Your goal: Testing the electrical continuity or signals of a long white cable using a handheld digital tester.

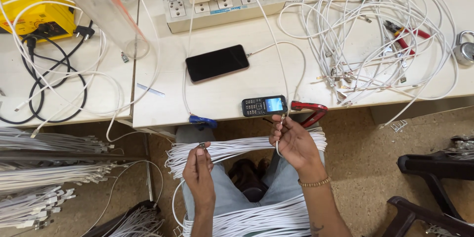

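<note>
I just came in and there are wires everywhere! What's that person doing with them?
A person sits at a white table with bundles of white cables across their lap. The left hand pinches a cable's metal plug, and the right hand holds another cable end at a small keypad phone on the table edge. A black smartphone lies nearby, cabled to a power strip.

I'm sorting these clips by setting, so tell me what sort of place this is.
Probably a small workshop for testing or assembling charging cables. Bundles of white cables lie across the person's lap, a tangled heap of loose white cables covers the white worktable, and a white power strip with plugged-in chargers sits behind.
</note>
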